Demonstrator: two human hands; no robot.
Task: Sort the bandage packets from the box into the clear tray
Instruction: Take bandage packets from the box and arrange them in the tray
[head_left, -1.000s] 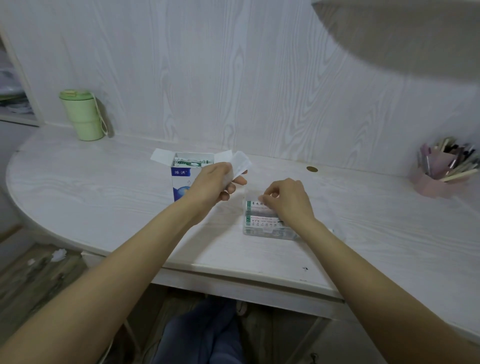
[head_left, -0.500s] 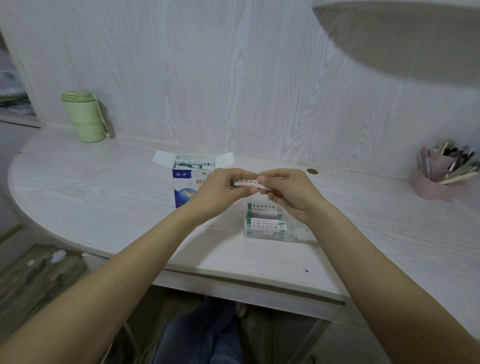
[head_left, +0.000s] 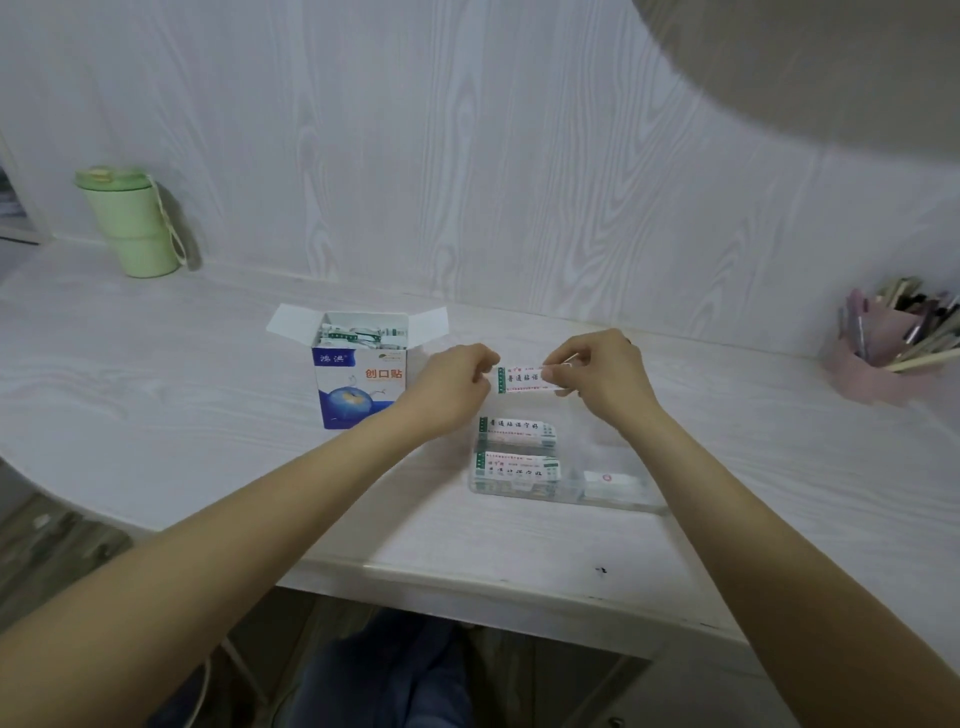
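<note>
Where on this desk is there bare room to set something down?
Widest free patch: between the green cup and the bandage box. Another lies between the clear tray and the pink pen holder. It is crowded mid-desk, where both hands, left and right, hold a bandage packet above the tray.

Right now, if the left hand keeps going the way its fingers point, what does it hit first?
Its fingers point right, along the packet it pinches. Past that, the left hand would meet the right hand on the packet's other end. Depth looks matched, though one view can't confirm.

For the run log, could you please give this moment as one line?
hands: left and right hold packet | above tray | box open
</note>
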